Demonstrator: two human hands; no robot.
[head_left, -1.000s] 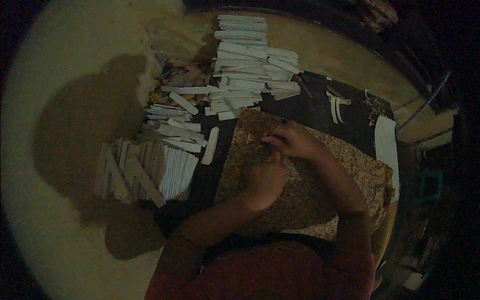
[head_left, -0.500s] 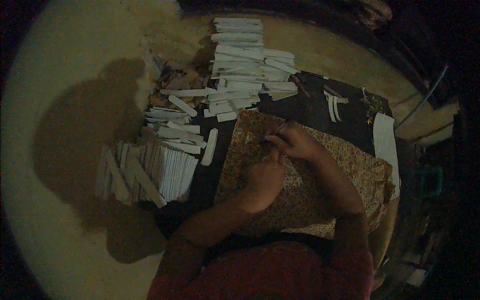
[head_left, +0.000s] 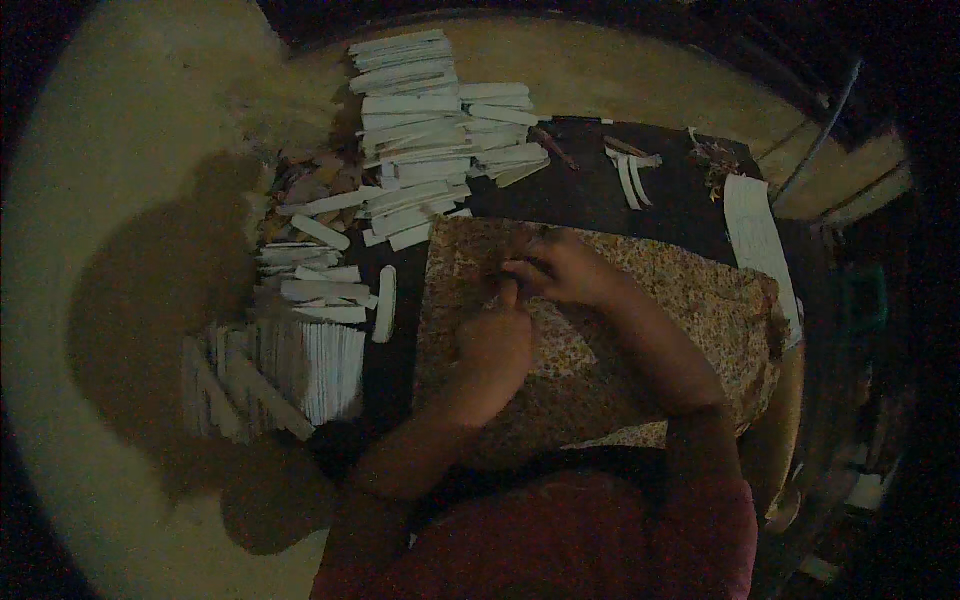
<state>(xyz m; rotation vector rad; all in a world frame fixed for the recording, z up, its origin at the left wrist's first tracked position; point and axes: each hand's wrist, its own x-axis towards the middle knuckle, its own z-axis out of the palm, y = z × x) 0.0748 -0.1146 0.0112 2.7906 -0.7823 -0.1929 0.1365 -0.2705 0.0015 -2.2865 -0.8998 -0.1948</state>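
A brown floral-patterned cloth (head_left: 640,330) lies on the dark table in front of me, its far left part under my hands. My left hand (head_left: 495,345) is closed, with one finger or thumb stretched toward the right hand's fingertips. Just beyond it, my right hand (head_left: 570,270) bends over with its fingers pinched together. The two hands meet or nearly meet. Whatever lies between the fingertips is too small and dim to make out. A single white strip with rounded ends (head_left: 384,305) lies on the table left of the cloth.
Several stacks of white flat strips (head_left: 415,110) stand at the far left. An upright row of strips (head_left: 333,370) sits nearer. Scraps (head_left: 310,185) lie beside the stacks. Curved strips (head_left: 630,180) and a small dry tangle (head_left: 712,160) lie far right, near a white sheet (head_left: 757,225).
The view has shifted, so the table and stacks sit further left in the picture. Both hands stay together over the same part of the cloth, with little change in their pose.
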